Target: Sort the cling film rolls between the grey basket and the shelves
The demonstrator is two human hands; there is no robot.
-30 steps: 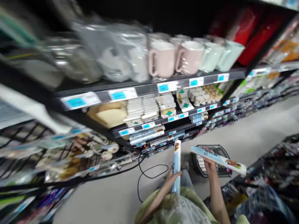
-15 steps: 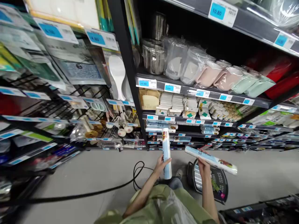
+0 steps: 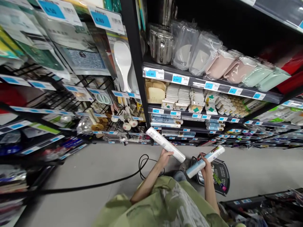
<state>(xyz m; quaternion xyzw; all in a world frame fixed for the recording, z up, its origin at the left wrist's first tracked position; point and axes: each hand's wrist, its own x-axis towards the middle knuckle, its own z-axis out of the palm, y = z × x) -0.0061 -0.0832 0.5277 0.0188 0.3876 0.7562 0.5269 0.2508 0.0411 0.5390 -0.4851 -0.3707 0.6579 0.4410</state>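
My left hand [image 3: 164, 156] is closed around a long white roll [image 3: 165, 144] that slants up to the left, toward the lower shelves. My right hand [image 3: 204, 162] grips a second roll [image 3: 204, 161], white and light blue with printed figures, tilted up to the right. Both rolls are held low in front of me, above the grey floor. A dark shopping basket [image 3: 221, 176] stands on the floor just beyond my right hand. More boxed rolls [image 3: 165, 121] of the same kind lie on a low shelf straight ahead.
Black shop shelving [image 3: 134, 60] rises ahead with price tags; it carries wrapped mugs [image 3: 227, 66], a steel pot [image 3: 162, 45] and small boxes [image 3: 182, 101]. Hanging kitchen tools [image 3: 123, 67] fill the wire rack at left. A black cable [image 3: 99, 186] runs across the floor. Another shelf edge [image 3: 258, 201] is at lower right.
My left hand tipped its roll from upright to slanting left. My right hand swung its roll from slanting down-right to slanting up-right. The view steadied on the shelves.
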